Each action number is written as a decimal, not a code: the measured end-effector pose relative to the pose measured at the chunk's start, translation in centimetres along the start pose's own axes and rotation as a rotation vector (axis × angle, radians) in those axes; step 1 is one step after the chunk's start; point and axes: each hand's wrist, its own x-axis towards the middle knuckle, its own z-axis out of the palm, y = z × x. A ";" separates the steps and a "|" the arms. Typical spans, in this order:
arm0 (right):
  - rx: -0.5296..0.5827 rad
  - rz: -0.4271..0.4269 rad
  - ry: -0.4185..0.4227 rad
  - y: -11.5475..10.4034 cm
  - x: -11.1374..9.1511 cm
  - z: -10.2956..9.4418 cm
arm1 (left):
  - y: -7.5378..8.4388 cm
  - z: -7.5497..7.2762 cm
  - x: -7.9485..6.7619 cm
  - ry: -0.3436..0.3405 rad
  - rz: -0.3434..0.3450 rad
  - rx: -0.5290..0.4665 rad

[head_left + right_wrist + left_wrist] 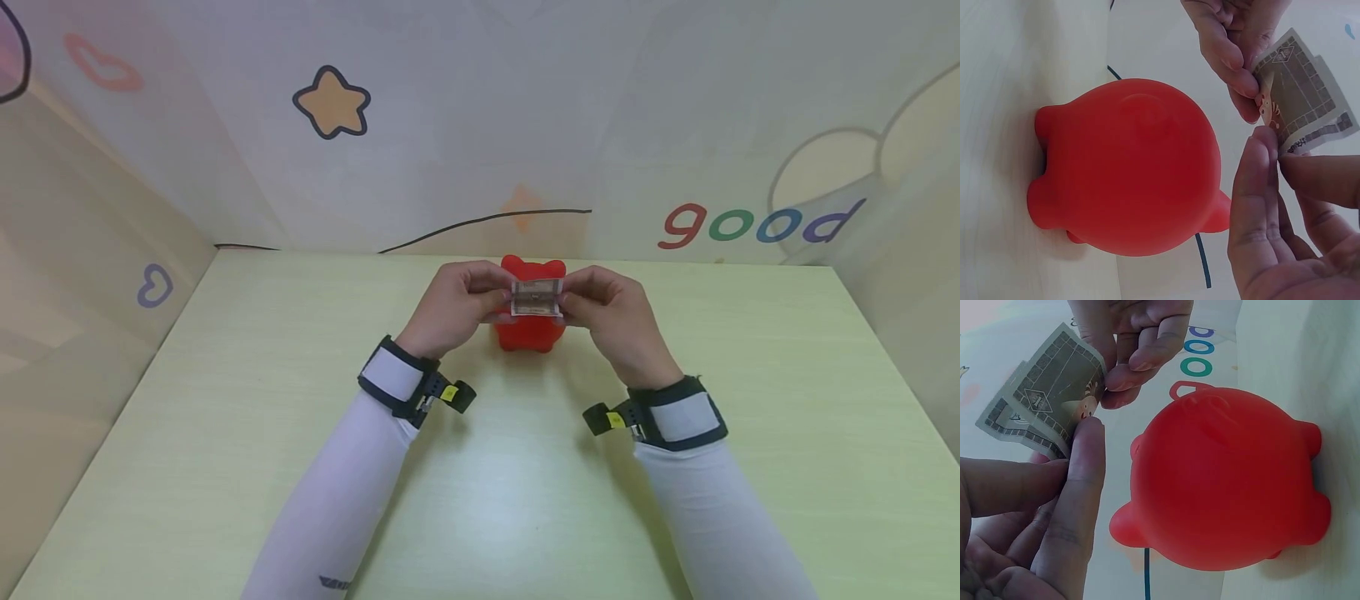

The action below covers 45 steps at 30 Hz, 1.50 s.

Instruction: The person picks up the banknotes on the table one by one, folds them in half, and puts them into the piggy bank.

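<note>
A small printed paper note (536, 287), creased along its middle, is stretched between both hands. My left hand (459, 304) pinches its left end between thumb and fingers. The right hand (617, 321) does the same at the opposite end. Both wrist views show the note (1041, 387) folded into a V, with brick-pattern borders and a small cartoon figure. Just beneath the hands stands a red piggy bank (528, 337), upright on short feet; the note and fingers overlap it in the head view. Its rounded side (1135, 169) fills much of the right wrist view.
The pale table (480, 500) stretches out on both sides of the forearms. Behind it rises a printed backdrop (480, 125) with a star and the word "good". Each wrist carries a strap (393, 375) with a small camera.
</note>
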 end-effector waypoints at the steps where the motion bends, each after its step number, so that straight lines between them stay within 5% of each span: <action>1: 0.000 0.001 0.000 0.0 0.0 0.0 | 0.0 0.0 0.0 0.003 -0.006 0.002; 15: 0.031 0.020 -0.034 0.0 0.0 0.0 | -0.1 -0.1 0.1 0.002 -0.012 0.023; 35: -0.064 0.034 -0.014 0.0 0.0 0.1 | 0.0 0.1 0.2 0.003 -0.026 0.056; 45: -0.058 -0.007 0.018 0.1 0.0 0.2 | -0.5 0.1 0.3 0.009 0.041 0.040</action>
